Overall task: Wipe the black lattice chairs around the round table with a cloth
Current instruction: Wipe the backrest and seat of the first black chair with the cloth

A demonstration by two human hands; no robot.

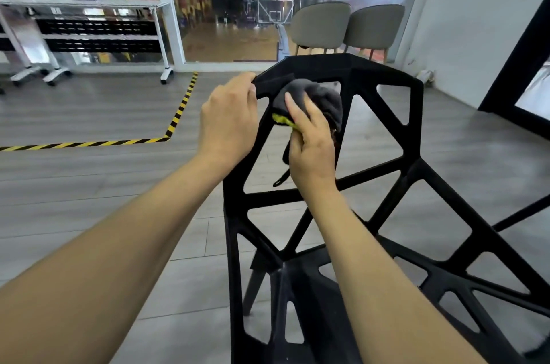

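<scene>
A black lattice chair [384, 113] fills the centre and right of the head view, its backrest pointing away from me. My left hand [227, 119] grips the upper left edge of the backrest. My right hand [311, 143] holds a grey cloth [318, 97] with a yellow-green edge and presses it against the backrest's upper left bar. A dark strap of the cloth hangs below my right hand.
Two grey padded chairs [348, 27] stand at the back by a glass wall [235, 12]. White wheeled racks [98, 30] stand at the back left. Yellow-black floor tape [178, 113] runs across the grey plank floor. A black frame [518, 66] leans at the right.
</scene>
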